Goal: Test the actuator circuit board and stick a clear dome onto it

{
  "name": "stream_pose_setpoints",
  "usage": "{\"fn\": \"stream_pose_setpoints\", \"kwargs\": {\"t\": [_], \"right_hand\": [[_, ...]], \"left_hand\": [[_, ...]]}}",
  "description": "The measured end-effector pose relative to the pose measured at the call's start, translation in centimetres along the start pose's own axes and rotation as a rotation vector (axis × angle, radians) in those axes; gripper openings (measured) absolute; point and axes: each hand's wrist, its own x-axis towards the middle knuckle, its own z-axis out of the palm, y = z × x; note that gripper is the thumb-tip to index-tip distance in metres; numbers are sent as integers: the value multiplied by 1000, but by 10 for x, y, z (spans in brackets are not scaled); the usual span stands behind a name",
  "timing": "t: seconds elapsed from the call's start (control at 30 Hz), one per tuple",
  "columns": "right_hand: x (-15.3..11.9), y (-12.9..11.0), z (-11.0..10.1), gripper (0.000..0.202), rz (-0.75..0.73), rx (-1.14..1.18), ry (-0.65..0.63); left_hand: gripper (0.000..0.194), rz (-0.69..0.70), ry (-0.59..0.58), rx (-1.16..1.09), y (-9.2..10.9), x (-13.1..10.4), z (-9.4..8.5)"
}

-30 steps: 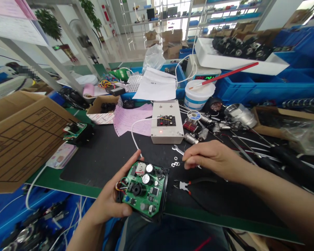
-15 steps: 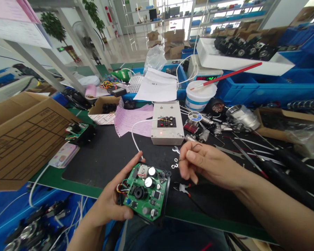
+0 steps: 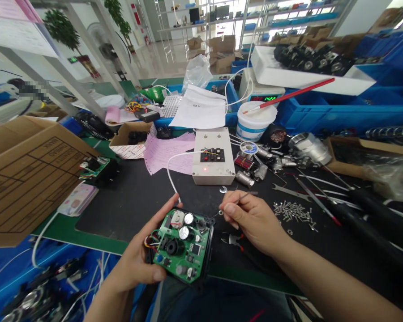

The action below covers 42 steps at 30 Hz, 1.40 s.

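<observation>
My left hand (image 3: pixel 137 255) grips a square black housing by its left side, tilted up towards me. Inside the housing lies a green circuit board (image 3: pixel 183 246) with round capacitors, a black buzzer-like part and thin coloured wires. My right hand (image 3: pixel 246 217) pinches a thin metal tool (image 3: pixel 251 193), its fine tip near the housing's upper right corner. Whether the tip touches the corner, I cannot tell. Just left of the right fingertips shows a small nut (image 3: pixel 220 213). Below that hand lie the side cutters (image 3: pixel 234 240), and a small open-end wrench (image 3: pixel 223 190) rests above it.
Loose screws (image 3: pixel 293 213) are heaped right of my right hand. A grey box (image 3: pixel 213 174) with switches and a lit red lamp stands ahead, its white cable running towards the housing. A carton (image 3: pixel 36 174) stands left; a white tub (image 3: pixel 255 120) and blue bins (image 3: pixel 322 118) stand behind.
My right hand has moved left and down, bringing the thin tool's tip to the housing's corner. The screw heap behind it has come into view. The left hand keeps its hold.
</observation>
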Motion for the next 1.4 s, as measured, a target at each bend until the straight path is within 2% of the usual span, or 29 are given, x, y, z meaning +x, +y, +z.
{"fn": "stream_pose_setpoints", "kwargs": {"t": [0.17, 0.5, 0.73, 0.87, 1.13, 1.4], "right_hand": [[2, 8, 6, 41, -67, 53, 17], [6, 0, 2, 24, -266, -98, -178], [7, 7, 5, 28, -275, -48, -180], [8, 10, 5, 29, -307, -50, -197], [11, 6, 3, 30, -321, -121, -257], [12, 11, 6, 53, -271, -150, -274]], "left_hand": [[112, 18, -7, 6, -1, 0, -1], [112, 16, -9, -23, 3, 0, 3], [112, -14, 16, -59, 4, 0, 8], [113, 16, 4, -58, 2, 0, 6], [110, 32, 17, -51, 1, -1, 6], [111, 15, 3, -55, 1, -1, 6]]}}
